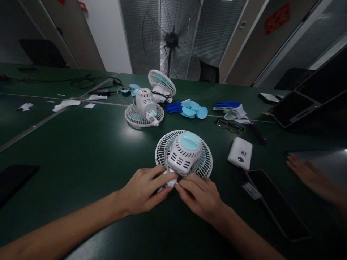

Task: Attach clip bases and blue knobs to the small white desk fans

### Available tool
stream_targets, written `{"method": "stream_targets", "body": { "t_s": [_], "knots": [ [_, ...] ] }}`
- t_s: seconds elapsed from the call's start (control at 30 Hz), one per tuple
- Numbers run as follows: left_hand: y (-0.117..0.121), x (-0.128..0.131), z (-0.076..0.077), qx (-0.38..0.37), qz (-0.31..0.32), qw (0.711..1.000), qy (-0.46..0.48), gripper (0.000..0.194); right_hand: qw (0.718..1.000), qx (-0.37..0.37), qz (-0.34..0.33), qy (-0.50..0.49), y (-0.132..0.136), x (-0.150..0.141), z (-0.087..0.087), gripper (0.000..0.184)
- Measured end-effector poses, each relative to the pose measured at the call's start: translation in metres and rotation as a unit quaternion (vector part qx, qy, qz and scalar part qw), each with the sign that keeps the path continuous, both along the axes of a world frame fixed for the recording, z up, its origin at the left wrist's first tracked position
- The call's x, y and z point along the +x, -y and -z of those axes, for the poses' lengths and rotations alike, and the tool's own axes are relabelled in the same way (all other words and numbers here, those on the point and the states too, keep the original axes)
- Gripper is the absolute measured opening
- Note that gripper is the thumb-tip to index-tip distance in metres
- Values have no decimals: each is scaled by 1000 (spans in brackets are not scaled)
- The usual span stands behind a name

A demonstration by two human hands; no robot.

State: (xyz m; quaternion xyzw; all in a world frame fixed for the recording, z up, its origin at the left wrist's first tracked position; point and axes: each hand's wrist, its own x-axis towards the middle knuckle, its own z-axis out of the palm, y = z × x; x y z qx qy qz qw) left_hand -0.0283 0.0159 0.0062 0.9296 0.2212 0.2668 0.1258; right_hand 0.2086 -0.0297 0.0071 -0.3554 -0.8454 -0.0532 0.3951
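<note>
A small white fan (187,153) lies grille-down on the dark green table, its motor housing with a light blue cap facing up. My left hand (149,187) is closed on the small white part (171,183) at the fan's near side, thumb and fingers pinching it. From the other side my right hand (202,195) pinches the same part, its fingertips close to the left ones. The fingers hide most of that part, so its exact shape cannot be made out. A pale cable loops along the left of the housing.
Farther back are two more fans (145,101), (162,85), light blue fan blades (193,109), blue gloves (173,107) and glasses (230,125). To the right lie a white power bank (240,153) and a phone (279,206). Another person's hand (311,177) rests at the right edge.
</note>
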Motion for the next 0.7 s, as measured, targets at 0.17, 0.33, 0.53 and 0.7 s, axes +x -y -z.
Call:
{"method": "stream_targets", "body": {
  "t_s": [0.17,0.33,0.53,0.7],
  "knots": [
    [0,-1,0,-2,3,1000,3,32,998,4,-48,47,-1,16,1,23],
    [0,-1,0,-7,9,1000,-4,34,999,30,-17,22,-2,11,2,9],
    [0,-1,2,-9,5,1000,-11,34,1000,2,-11,-1,-1,3,3,13],
    [0,-1,0,-5,4,1000,-2,32,997,20,-54,44,0,16,0,22]
  ]
}}
